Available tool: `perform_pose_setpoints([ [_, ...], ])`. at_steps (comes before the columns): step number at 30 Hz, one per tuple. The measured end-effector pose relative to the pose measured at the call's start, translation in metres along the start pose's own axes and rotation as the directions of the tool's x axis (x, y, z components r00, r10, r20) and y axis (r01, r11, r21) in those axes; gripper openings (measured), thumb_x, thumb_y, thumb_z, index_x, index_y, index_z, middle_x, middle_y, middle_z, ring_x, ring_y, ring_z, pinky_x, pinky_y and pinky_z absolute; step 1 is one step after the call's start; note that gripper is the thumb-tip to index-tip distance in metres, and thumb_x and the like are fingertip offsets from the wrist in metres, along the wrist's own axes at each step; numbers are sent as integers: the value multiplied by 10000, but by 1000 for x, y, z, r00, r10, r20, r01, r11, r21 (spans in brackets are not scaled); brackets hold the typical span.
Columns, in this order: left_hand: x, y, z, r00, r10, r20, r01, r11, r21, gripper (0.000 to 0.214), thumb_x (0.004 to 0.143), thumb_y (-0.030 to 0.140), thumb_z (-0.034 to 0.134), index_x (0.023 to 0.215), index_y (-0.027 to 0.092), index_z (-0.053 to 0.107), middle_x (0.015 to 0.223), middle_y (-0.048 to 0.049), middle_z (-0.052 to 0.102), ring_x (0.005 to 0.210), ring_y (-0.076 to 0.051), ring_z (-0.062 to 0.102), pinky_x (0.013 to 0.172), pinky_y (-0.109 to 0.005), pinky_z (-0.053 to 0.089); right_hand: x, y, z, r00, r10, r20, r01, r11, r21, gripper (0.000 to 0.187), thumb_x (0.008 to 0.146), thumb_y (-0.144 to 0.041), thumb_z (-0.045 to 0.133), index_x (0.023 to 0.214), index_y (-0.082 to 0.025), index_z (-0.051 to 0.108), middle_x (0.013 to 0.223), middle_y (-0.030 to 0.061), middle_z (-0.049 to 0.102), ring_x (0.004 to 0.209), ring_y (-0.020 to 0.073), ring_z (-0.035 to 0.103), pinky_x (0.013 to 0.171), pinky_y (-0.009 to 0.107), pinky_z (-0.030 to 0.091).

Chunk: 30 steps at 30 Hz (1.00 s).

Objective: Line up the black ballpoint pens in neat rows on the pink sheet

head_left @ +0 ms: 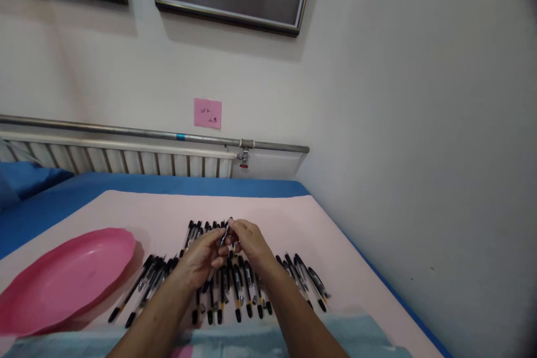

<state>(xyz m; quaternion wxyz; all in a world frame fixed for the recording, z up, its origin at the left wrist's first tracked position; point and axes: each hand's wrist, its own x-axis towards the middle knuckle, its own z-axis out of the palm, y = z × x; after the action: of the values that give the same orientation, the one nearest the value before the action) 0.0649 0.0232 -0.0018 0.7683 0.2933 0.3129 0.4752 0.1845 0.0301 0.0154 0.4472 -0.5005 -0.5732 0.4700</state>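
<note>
Both hands meet over the rows of pens, holding one black-capped pen (224, 236) tilted between them. My left hand (202, 254) has its fingers closed around the barrel. The fingertips of my right hand (249, 238) pinch the pen's upper end. Below and around the hands lie clear-barrelled pens with black ends: a row in the middle (237, 285), a group at the left (146, 285), a group at the right (302, 277), and more behind the hands (195, 232). Small clear or grey bits lie among the middle pens.
A pink oval tray (75, 274) stands at the left on the pale pink table cover (289, 218). Blue cloth (188, 184) borders the cover. A radiator (126, 159) and a metal pipe run along the back wall, and a wall (419, 151) rises at the right.
</note>
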Motion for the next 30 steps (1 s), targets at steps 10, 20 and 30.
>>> perform_pose_setpoints([
  [10, 1, -20, -9, 987, -141, -72, 145, 988, 48, 187, 713, 293, 625, 803, 137, 576, 640, -7, 550, 371, -10, 335, 302, -118, 137, 21, 39, -5, 979, 190, -77, -155, 931, 330, 286, 694, -429, 565, 689, -144, 589, 534, -36, 500, 451, 84, 460, 428, 198, 353],
  [20, -3, -23, -13, 966, -225, -128, 241, 962, 126, 272, 688, 341, 635, 882, 156, 588, 538, 49, 495, 317, -6, 295, 288, -122, 99, 23, 45, -23, 925, 191, -328, 11, 851, 525, 234, 660, -381, 589, 668, -149, 563, 613, -3, 547, 493, 79, 477, 446, 195, 369],
  [30, 3, -29, -18, 981, 7, -194, -9, 1000, -6, 181, 656, 215, 668, 798, 154, 573, 620, -3, 600, 453, -75, 501, 329, -154, 330, 4, 35, -9, 957, 289, -30, -245, 855, 457, 105, 615, -216, 555, 700, -173, 510, 520, -84, 419, 343, 11, 245, 314, 137, 164],
])
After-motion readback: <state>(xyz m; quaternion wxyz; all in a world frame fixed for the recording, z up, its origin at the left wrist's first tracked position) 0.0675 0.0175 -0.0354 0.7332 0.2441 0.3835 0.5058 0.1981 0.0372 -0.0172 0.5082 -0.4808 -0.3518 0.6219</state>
